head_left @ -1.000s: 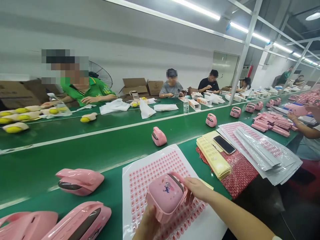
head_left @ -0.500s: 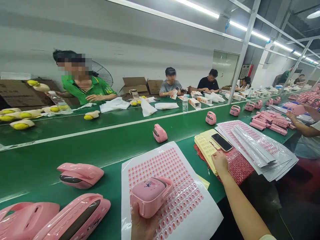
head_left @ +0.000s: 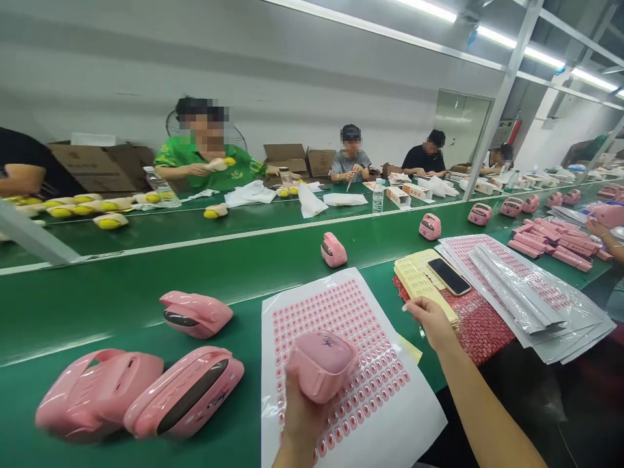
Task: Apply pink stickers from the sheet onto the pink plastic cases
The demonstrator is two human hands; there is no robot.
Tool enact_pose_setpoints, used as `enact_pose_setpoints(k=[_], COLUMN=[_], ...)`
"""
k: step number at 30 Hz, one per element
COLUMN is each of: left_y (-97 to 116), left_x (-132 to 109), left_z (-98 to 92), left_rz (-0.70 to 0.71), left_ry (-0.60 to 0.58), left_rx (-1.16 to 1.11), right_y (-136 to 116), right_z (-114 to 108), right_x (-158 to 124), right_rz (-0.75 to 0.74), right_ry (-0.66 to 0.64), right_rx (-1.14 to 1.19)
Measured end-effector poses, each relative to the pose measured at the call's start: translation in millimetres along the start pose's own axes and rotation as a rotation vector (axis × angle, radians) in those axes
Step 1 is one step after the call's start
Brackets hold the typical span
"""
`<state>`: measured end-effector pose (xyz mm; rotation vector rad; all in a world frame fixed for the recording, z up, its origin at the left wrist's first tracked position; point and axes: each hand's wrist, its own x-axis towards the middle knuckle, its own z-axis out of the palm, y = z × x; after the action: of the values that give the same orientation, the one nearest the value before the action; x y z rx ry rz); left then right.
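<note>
My left hand (head_left: pixel 305 413) is wrapped round a small pink portable speaker (head_left: pixel 325 367) with a printed figure on its face, held above a white sheet of pink stickers (head_left: pixel 287 338). My right hand (head_left: pixel 431 318) is closed in a pinch, with a small pale sticker (head_left: pixel 405 307) at its fingertips. Just beyond those fingers lies a stack of yellow label sheets (head_left: pixel 414 273), with a phone (head_left: pixel 449 276) resting on it. Red bubble wrap (head_left: pixel 480 331) shows underneath the stack.
Several pink speakers (head_left: pixel 195 315) stand at left and along the green conveyor (head_left: pixel 253 260). Plastic-covered sticker sheets (head_left: pixel 580 318) and pink parts (head_left: pixel 556 244) lie at right. Co-workers sit across the belt; a co-worker's hand (head_left: pixel 597 229) shows at far right.
The view has swung left. My right hand has come off the yellow sheets and now pinches a small pale sticker. In my left hand the speaker has turned somewhat.
</note>
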<state>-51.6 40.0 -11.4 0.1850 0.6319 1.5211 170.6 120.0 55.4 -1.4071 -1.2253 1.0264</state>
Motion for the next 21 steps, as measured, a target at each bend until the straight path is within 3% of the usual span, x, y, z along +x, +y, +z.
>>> enact_pose_setpoints(k=[2,5,9,21], left_y=[-7,-17,-21,-16], left_x=[-3,-9,-19,-28], left_z=[10.9,28.2,42.0,51.6], left_rz=[-0.015,0.134,0.253,0.204], left_ry=[0.112,0.168,0.164,0.193], left_rx=[0.103,0.265,0.405,0.449], right_y=[-9,-18,-20,-18], right_z=[20,47,64,62], right_x=[-24,-54,-69,-72], right_rz=[-0.042,-0.091,-0.126,-0.118], right_ry=[-0.173,-0.348,-0.325,-0.319], right_rx=[0.139,0.211,0.132,-0.021])
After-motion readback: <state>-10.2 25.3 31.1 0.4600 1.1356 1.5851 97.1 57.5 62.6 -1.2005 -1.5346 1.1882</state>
